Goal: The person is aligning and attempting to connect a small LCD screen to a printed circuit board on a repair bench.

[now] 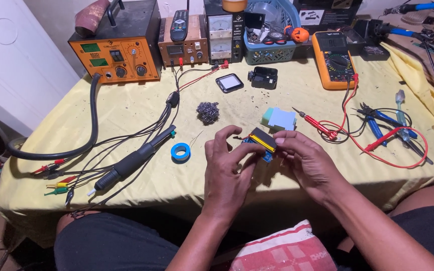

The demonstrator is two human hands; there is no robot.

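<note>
Both of my hands hold a small electronic module, a blue circuit board with a dark display edged in yellow, just above the front part of the yellow-covered table. My left hand grips its left side with fingers curled. My right hand pinches its right end. A pale green and blue block lies just behind the module. A blue tape roll sits to the left of my left hand.
An orange rework station with a black hose and handpiece, a power supply, an orange multimeter with red probes, pliers, steel wool and a blue basket crowd the table.
</note>
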